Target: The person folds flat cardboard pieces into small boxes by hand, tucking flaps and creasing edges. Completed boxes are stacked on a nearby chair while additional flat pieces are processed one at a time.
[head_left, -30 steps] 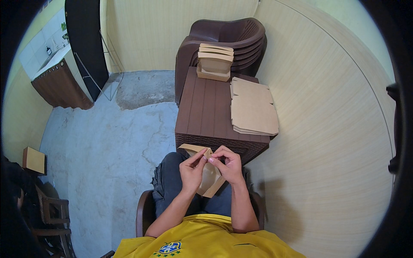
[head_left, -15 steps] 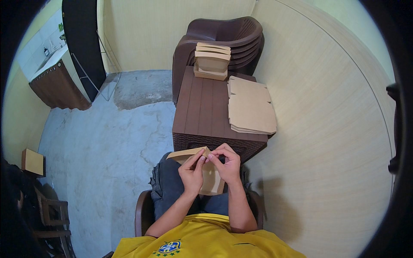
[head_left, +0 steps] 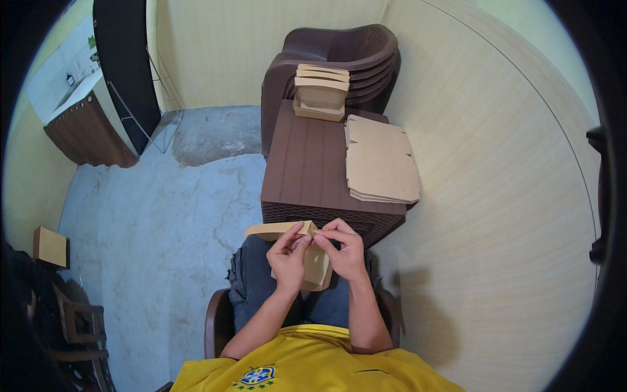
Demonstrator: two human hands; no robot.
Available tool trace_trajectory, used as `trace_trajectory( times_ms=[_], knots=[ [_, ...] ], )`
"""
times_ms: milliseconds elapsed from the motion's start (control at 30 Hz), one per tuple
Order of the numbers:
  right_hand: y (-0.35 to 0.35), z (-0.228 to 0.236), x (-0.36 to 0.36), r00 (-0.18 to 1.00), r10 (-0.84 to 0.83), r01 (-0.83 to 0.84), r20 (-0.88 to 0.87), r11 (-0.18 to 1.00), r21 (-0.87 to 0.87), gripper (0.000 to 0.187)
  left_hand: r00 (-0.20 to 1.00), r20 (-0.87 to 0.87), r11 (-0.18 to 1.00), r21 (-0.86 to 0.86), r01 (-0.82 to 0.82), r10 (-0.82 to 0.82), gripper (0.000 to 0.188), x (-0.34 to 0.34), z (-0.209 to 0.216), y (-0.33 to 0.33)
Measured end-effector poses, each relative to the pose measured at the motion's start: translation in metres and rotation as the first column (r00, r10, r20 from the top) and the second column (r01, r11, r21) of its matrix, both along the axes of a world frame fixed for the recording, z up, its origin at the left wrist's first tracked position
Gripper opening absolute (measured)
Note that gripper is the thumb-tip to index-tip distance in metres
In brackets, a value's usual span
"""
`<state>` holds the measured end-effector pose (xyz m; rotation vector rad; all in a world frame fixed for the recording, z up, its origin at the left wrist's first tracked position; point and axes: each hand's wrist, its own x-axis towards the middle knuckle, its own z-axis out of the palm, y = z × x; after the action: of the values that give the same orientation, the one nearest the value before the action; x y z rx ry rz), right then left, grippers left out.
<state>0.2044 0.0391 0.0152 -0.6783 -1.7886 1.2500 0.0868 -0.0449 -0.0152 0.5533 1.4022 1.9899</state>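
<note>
A partly folded brown cardboard box (head_left: pixel 318 271) is held over my lap, its long flap sticking out to the left. My left hand (head_left: pixel 287 261) pinches the box's far corner between thumb and fingers. Close beside it, my right hand (head_left: pixel 344 253) grips the same corner from the right, thumb and fingertips pressed on the folded edge. The fingertips of both hands nearly meet there. Part of the box is hidden behind my hands.
Just ahead stands a brown plastic storage table (head_left: pixel 304 170). On it lie a stack of flat cardboard blanks (head_left: pixel 382 160) and, farther back, nested folded boxes (head_left: pixel 322 95). Stacked brown chairs (head_left: pixel 366 49) stand behind it. A pale wall (head_left: pixel 496 196) runs along the right.
The box has tilted and shifted slightly, with its long flap reaching farther left and its near end drawn up. Both hands stay at the corner, fingers slightly shifted.
</note>
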Motion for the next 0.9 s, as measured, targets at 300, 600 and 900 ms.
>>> trace_trajectory(
  times_ms=[300, 600, 900],
  knots=[
    [-0.007, -0.003, -0.006, 0.989, -0.038, 0.019, -0.145, 0.991, -0.135, 0.016, 0.996, -0.069, 0.996, 0.07, 0.062, -0.057, 0.031, 0.003, 0.008, 0.002],
    [-0.009, 0.001, -0.01, 0.976, -0.041, 0.026, -0.214, 0.997, -0.07, 0.022, 0.981, 0.161, 0.989, 0.122, 0.086, -0.105, 0.023, 0.007, -0.006, 0.007],
    [0.0, -0.008, 0.003, 0.971, -0.028, -0.022, -0.238, 0.978, -0.206, 0.017, 0.964, 0.137, 0.969, 0.127, 0.213, -0.23, 0.007, 0.004, 0.0, 0.0]
  ],
)
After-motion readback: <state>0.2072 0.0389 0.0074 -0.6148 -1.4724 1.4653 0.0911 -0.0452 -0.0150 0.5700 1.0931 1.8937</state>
